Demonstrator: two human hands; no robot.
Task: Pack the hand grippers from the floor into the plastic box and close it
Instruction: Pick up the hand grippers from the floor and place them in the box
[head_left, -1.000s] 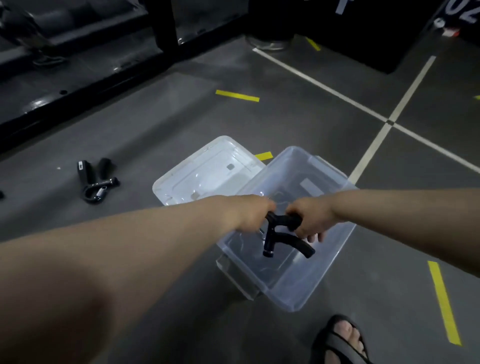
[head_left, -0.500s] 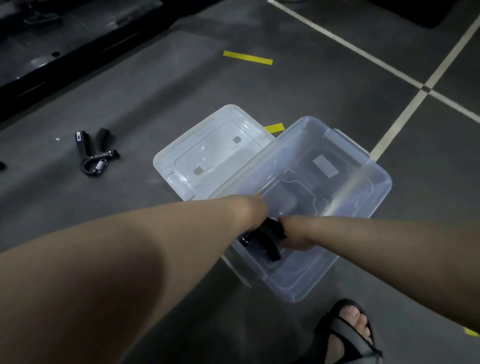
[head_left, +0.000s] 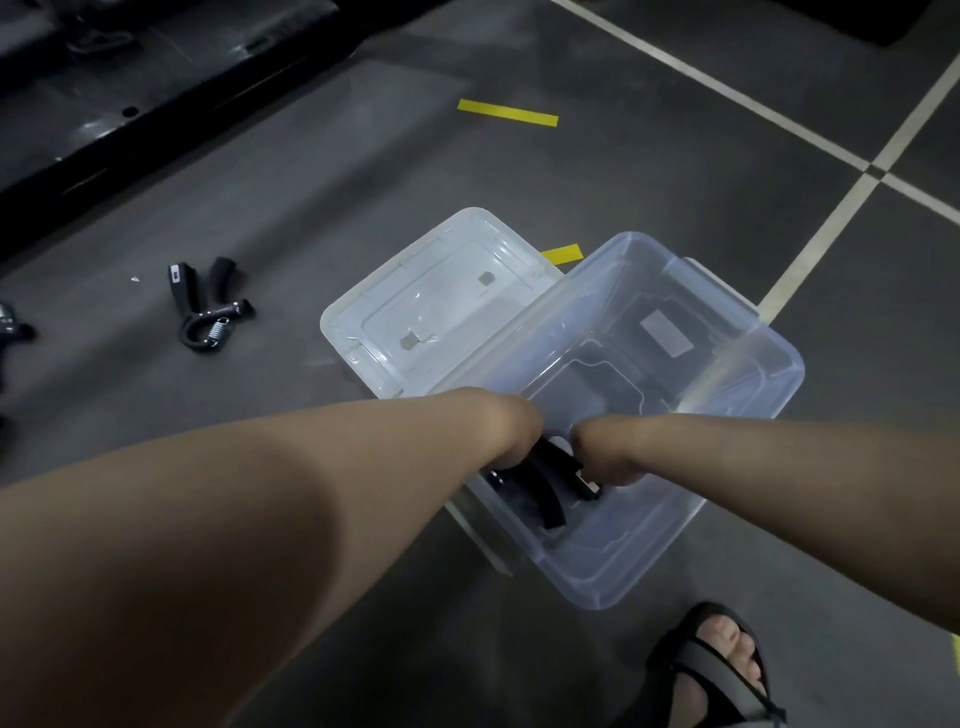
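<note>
Bare forearms (head_left: 291, 519), one foot (head_left: 727, 636) in a dark, grey-strapped sandal (head_left: 696, 659)

The plastic box (head_left: 753, 374) was clear with a faint bluish tint, its lid (head_left: 441, 291) clear too. The hand gripper in the box (head_left: 550, 491) was black; the hand gripper on the floor (head_left: 205, 306) was black with a silver spring. The floor (head_left: 623, 171) was dark grey, crossed by white lines (head_left: 831, 228) and yellow tape strips (head_left: 507, 113).

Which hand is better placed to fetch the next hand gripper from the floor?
Left, probably. The hand gripper on the floor lies left of the plastic box, on the left hand side; the right hand would cross over.
</note>
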